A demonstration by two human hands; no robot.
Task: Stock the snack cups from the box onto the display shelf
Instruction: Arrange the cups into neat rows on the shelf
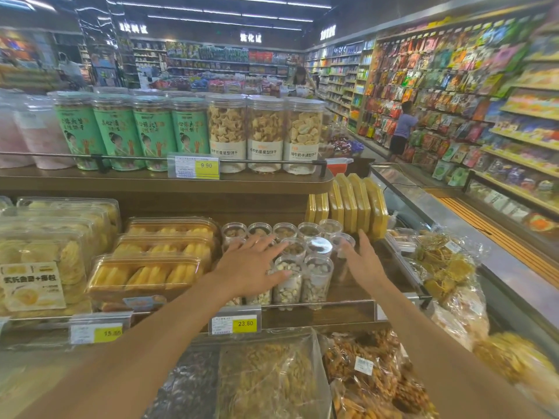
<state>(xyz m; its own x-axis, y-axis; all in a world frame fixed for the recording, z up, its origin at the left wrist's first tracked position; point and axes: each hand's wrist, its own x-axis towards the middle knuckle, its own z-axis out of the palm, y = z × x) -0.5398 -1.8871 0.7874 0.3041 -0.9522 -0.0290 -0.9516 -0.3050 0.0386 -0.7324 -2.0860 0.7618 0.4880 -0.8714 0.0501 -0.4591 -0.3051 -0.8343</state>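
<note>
Several clear snack cups (pixel 314 276) filled with nuts stand in rows on the wooden display shelf (pixel 354 290), above a yellow 23.80 price tag (pixel 235 323). My left hand (pixel 251 264) lies flat with fingers spread over the left cups of the group and touches their lids. On the right side of the group, my right hand (pixel 361 261) is open with fingers extended, its fingertips by the rightmost cup (pixel 341 241). Neither hand holds a cup. No box is in view.
Clear trays of yellow pastries (pixel 145 273) sit left of the cups. Yellow flat boxes (pixel 354 207) stand on edge behind. Tall biscuit jars (pixel 264 133) fill the upper shelf. Bagged snacks (pixel 272 376) lie below. People stand in the aisle at the right.
</note>
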